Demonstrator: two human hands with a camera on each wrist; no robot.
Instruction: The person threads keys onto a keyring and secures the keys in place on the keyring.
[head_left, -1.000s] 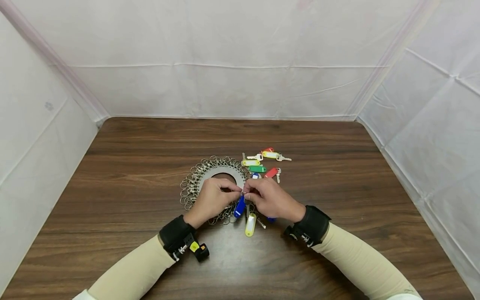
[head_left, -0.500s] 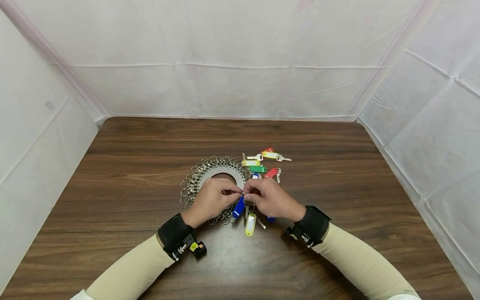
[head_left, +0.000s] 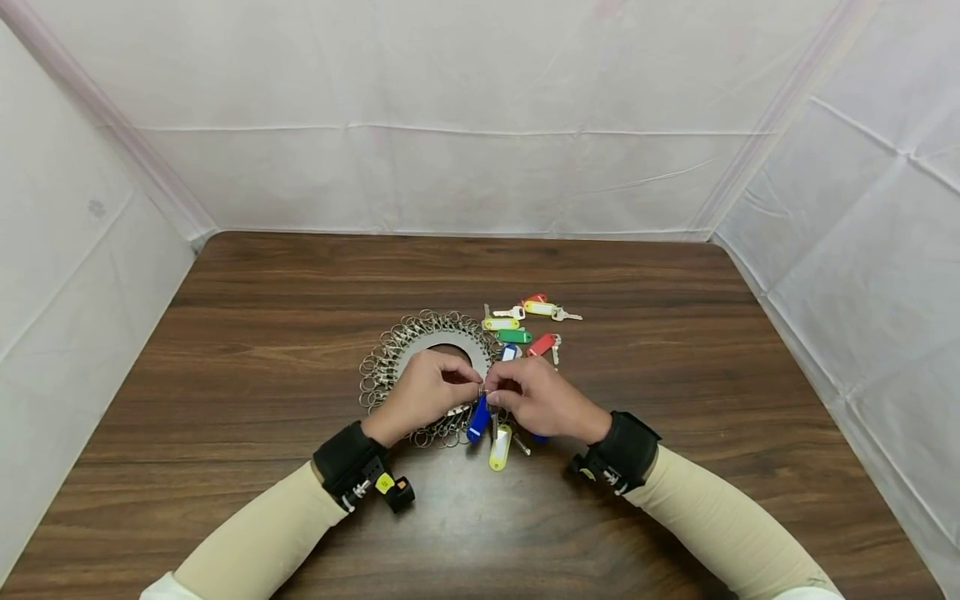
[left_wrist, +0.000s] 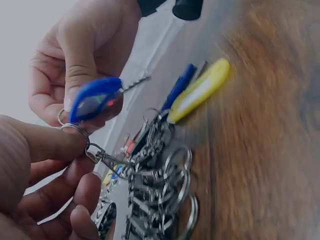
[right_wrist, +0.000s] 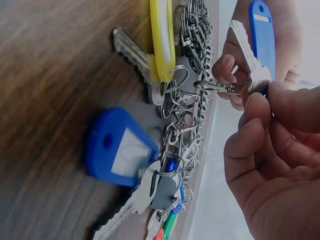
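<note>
Your left hand and right hand meet fingertip to fingertip above the near rim of the key organiser ring, a flat metal disc fringed all round with clips and split rings. Between them hangs the blue-tagged key. In the left wrist view your left hand pinches a small split ring with a swivel clip trailing from it down to the pile; your right hand pinches the blue tag and its key just above. The right wrist view shows the same join: clip, ring and key gripped close together. Whether the clip has caught the ring fully, you cannot tell.

Progress, as a judgement: early to middle. A yellow-tagged key lies touching the organiser's near edge, and the right wrist view shows its ring in among the clips, so it looks attached. A second blue-tagged key lies just beside it on the bench, also close against the clips. The blue one in hand is mid-fastening.

Left to do: a loose cluster of tagged keys, yellow, green, red and white, lies on the bench just beyond the organiser's right side. Most clips round the disc carry no key.

No container is in view; the organiser is the only holder.
</note>
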